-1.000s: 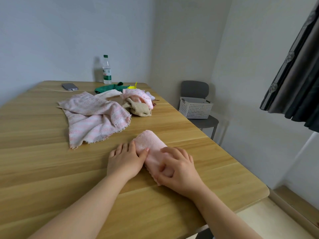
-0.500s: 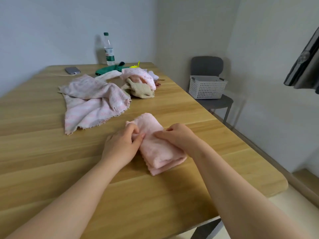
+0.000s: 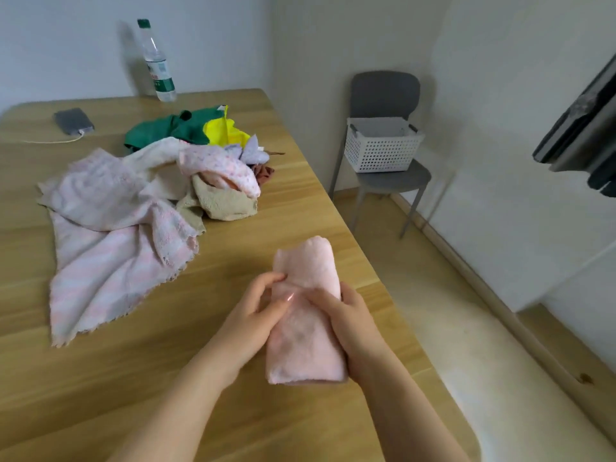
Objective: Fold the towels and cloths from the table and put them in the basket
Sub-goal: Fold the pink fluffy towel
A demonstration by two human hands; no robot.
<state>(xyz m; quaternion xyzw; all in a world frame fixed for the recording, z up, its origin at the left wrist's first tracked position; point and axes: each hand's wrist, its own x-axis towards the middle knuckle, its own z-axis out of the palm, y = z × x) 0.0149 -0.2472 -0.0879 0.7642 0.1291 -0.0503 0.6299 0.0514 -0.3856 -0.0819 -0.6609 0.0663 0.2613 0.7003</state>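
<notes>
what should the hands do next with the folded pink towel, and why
Probably carry the pink towel over to the white basket. The towel looks folded into a compact bundle, and the left hand and right hand both grip it. The basket sits on the grey chair beyond the right edge of the table.

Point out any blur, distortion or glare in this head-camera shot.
Head view: motion blur smears the bottle and the curtain; wide-angle distortion tilts the bottle and bows the table edges; light is soft and even, no glare; the pink towel looks slightly soft.
</notes>
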